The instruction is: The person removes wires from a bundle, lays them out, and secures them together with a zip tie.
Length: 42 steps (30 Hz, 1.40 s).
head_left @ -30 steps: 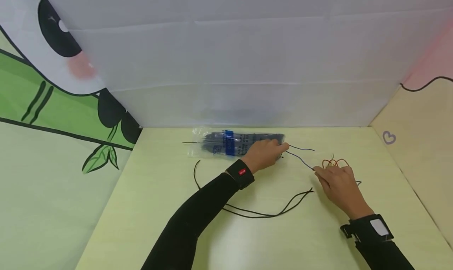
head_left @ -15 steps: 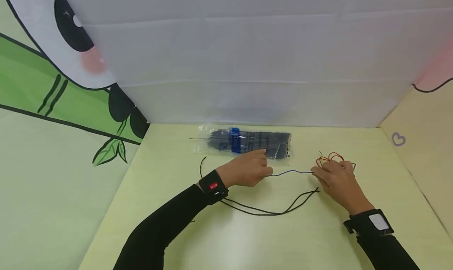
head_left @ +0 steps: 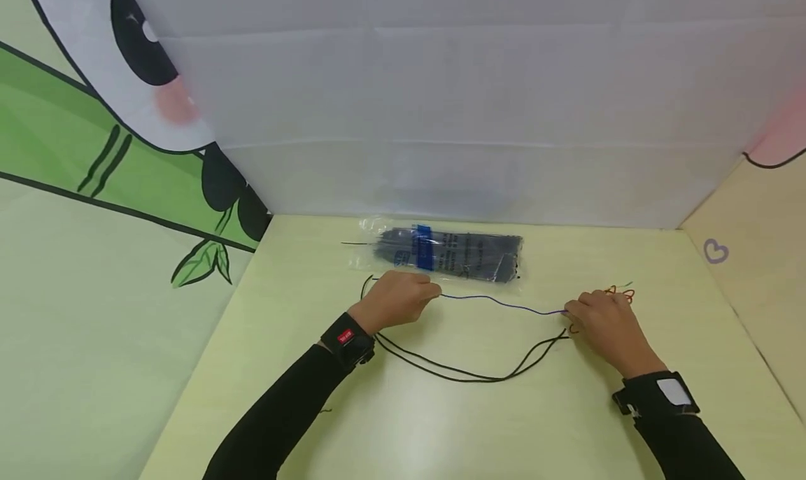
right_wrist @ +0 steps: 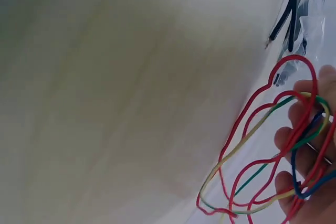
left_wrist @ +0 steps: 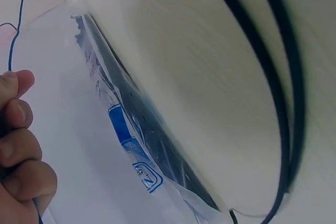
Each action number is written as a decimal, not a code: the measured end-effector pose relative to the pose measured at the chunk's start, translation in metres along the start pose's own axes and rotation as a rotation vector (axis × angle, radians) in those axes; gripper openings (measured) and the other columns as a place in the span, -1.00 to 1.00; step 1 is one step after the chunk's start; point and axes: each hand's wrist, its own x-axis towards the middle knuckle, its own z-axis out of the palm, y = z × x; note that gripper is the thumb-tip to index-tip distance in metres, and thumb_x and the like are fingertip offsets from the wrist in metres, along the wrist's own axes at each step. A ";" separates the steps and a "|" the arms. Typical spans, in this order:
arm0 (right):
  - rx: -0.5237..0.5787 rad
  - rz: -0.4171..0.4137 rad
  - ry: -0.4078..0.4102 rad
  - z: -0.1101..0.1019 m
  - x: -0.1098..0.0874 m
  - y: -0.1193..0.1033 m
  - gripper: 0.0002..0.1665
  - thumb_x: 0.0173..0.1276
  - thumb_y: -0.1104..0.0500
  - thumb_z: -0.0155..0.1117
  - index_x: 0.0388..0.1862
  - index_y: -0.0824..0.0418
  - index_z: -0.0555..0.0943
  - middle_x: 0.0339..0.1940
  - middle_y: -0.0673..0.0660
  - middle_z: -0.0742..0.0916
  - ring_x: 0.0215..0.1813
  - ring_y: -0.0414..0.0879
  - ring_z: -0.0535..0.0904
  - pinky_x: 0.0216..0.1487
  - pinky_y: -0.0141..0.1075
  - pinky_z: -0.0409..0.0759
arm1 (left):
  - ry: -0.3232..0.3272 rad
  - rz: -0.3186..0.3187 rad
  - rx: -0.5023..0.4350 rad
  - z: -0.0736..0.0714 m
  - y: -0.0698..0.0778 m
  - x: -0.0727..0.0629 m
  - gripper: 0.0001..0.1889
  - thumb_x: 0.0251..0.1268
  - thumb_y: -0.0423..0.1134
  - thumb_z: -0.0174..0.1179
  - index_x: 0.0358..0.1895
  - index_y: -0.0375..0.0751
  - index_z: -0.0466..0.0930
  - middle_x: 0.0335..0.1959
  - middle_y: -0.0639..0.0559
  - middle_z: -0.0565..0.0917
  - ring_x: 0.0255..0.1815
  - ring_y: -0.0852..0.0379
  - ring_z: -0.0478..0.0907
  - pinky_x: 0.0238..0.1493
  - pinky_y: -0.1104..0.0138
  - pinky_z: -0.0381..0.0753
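Now, furthest left, the left hand (head_left: 397, 301) has moved away from the right end of the plastic bag (head_left: 453, 252) to a spot in front of its left part. Its fingers are curled, with thumb and forefinger pinching the blue wire (head_left: 466, 297); the left wrist view shows a blue strand coming out below the fist too. The bag itself has stayed put along the back edge of the table (head_left: 441, 431). Nearer the front edge, the black cord (head_left: 497, 380) lies untouched in a long curve. Above it, the blue wire's span between the hands has grown, bending gently, so I judge that more of it is drawn out and clear of the bag. Toward the table's right edge, the right hand (head_left: 606, 326) has hardly shifted: it grasps a bundle of coloured wires (right_wrist: 262, 162) in curled fingers, and the blue wire meets its thumb. Whether that wire belongs to the bundle I cannot tell.
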 end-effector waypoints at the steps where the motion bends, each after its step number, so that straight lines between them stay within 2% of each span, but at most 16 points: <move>1: -0.008 0.014 -0.013 0.000 0.001 0.001 -0.78 0.00 0.18 0.54 -0.37 0.10 0.67 -0.48 0.04 0.68 -0.40 0.02 0.55 -0.33 -0.07 0.37 | 0.016 -0.007 -0.006 0.001 -0.001 -0.002 -0.84 0.46 -0.21 0.08 -0.31 0.05 0.62 -0.58 0.20 0.44 -0.64 0.32 0.17 -0.60 0.47 -0.01; 5: 0.003 0.086 -0.084 -0.002 0.003 0.007 -0.82 0.07 0.18 0.50 -0.33 0.14 0.69 -0.41 0.11 0.70 -0.30 0.10 0.57 -0.25 0.04 0.39 | 0.062 -0.011 -0.036 0.002 -0.002 -0.008 -0.89 0.45 -0.20 0.11 -0.27 0.04 0.62 -0.56 0.20 0.46 -0.63 0.33 0.23 -0.61 0.51 0.07; 10: 0.014 0.228 -0.181 -0.008 0.003 0.020 -0.87 0.21 0.18 0.39 -0.27 0.17 0.68 -0.37 0.18 0.63 -0.24 0.17 0.51 -0.17 0.19 0.35 | 0.119 -0.018 -0.024 -0.005 -0.005 -0.009 -0.91 0.41 -0.26 0.15 -0.22 0.05 0.61 -0.55 0.19 0.49 -0.62 0.32 0.27 -0.61 0.50 0.06; 14: -0.007 0.275 -0.208 -0.005 -0.001 0.034 -0.84 0.23 0.21 0.37 -0.21 0.21 0.66 -0.39 0.21 0.60 -0.29 0.18 0.47 -0.27 0.16 0.32 | 0.131 -0.041 -0.002 -0.008 -0.007 -0.013 -0.90 0.39 -0.28 0.16 -0.22 0.03 0.64 -0.57 0.18 0.45 -0.63 0.31 0.23 -0.60 0.50 0.00; 17: 0.021 0.292 -0.177 -0.002 -0.002 0.040 -0.83 0.22 0.19 0.39 -0.21 0.21 0.69 -0.39 0.18 0.64 -0.31 0.15 0.49 -0.31 0.11 0.30 | 0.108 -0.057 -0.011 -0.006 -0.010 -0.014 -0.89 0.40 -0.27 0.17 -0.17 0.03 0.67 -0.53 0.18 0.52 -0.61 0.32 0.35 -0.61 0.53 0.14; 20: 0.158 0.348 -0.112 -0.005 0.001 0.038 -0.85 0.23 0.19 0.40 -0.23 0.19 0.74 -0.37 0.15 0.65 -0.26 0.13 0.49 -0.29 0.01 0.23 | 0.096 -0.110 -0.035 -0.002 -0.015 -0.014 -0.86 0.36 -0.28 0.21 -0.12 0.02 0.70 -0.43 0.16 0.65 -0.51 0.28 0.55 -0.59 0.49 0.39; 23: 0.367 0.417 -0.074 -0.012 0.005 0.035 -0.89 0.29 0.16 0.38 -0.24 0.15 0.75 -0.35 0.07 0.67 -0.19 -0.01 0.49 -0.20 -0.12 0.31 | 0.106 -0.182 -0.054 0.006 -0.022 -0.017 -0.84 0.33 -0.29 0.24 -0.09 0.00 0.72 -0.31 0.13 0.74 -0.38 0.22 0.67 -0.50 0.40 0.56; 27: 0.681 0.545 -0.144 -0.020 0.010 0.032 -0.75 0.43 0.01 0.23 -0.15 0.14 0.69 -0.30 0.12 0.68 -0.23 -0.16 0.50 -0.28 -0.37 0.46 | 0.147 -0.231 -0.062 0.012 -0.026 -0.020 -0.83 0.33 -0.26 0.25 -0.07 -0.01 0.71 -0.23 0.10 0.77 -0.30 0.16 0.71 -0.41 0.34 0.65; 31: 1.004 0.658 -0.208 -0.028 0.011 0.030 -0.51 0.54 -0.12 -0.01 0.04 0.27 0.57 -0.32 0.17 0.62 -0.29 -0.04 0.56 -0.28 -0.31 0.60 | 0.143 -0.250 -0.076 0.018 -0.028 -0.025 -0.84 0.36 -0.24 0.23 -0.06 0.00 0.71 -0.23 0.09 0.77 -0.28 0.15 0.72 -0.39 0.32 0.66; 33: 1.132 0.653 -0.226 -0.031 0.012 0.029 -0.45 0.57 -0.12 -0.10 0.13 0.31 0.52 -0.42 0.12 0.56 -0.39 0.03 0.50 -0.35 -0.25 0.57 | 0.132 -0.264 -0.094 0.019 -0.031 -0.028 -0.85 0.38 -0.23 0.21 -0.08 0.00 0.72 -0.25 0.10 0.77 -0.29 0.15 0.71 -0.40 0.32 0.65; 35: 1.232 0.618 -0.257 -0.033 0.014 0.028 -0.44 0.60 -0.08 -0.13 0.20 0.35 0.48 -0.54 0.06 0.44 -0.51 0.06 0.35 -0.43 -0.21 0.47 | 0.121 -0.284 -0.114 0.019 -0.034 -0.033 -0.87 0.39 -0.23 0.19 -0.13 0.02 0.72 -0.31 0.12 0.76 -0.35 0.17 0.68 -0.46 0.32 0.61; 37: 1.259 0.587 -0.312 -0.033 0.015 0.028 -0.45 0.60 -0.06 -0.12 0.22 0.36 0.48 -0.60 0.04 0.31 -0.58 0.00 0.18 -0.49 -0.16 0.33 | 0.117 -0.308 -0.130 0.018 -0.039 -0.039 -0.88 0.40 -0.22 0.19 -0.16 0.03 0.73 -0.36 0.14 0.75 -0.40 0.18 0.66 -0.49 0.32 0.58; 39: 1.204 0.552 -0.368 -0.031 0.016 0.026 -0.49 0.60 -0.03 -0.08 0.19 0.35 0.53 -0.62 0.08 0.26 -0.61 -0.07 0.12 -0.53 -0.20 0.28 | 0.123 -0.333 -0.137 0.017 -0.042 -0.045 -0.88 0.39 -0.21 0.20 -0.19 0.04 0.73 -0.37 0.15 0.75 -0.44 0.20 0.65 -0.51 0.31 0.56; 42: 0.920 0.436 -0.450 -0.025 0.012 0.022 -0.65 0.56 0.06 0.02 0.02 0.24 0.65 -0.56 0.07 0.52 -0.55 -0.24 0.28 -0.52 -0.33 0.33 | 0.146 -0.349 -0.153 0.016 -0.046 -0.052 -0.87 0.37 -0.22 0.21 -0.16 0.03 0.74 -0.32 0.15 0.78 -0.43 0.22 0.66 -0.47 0.32 0.58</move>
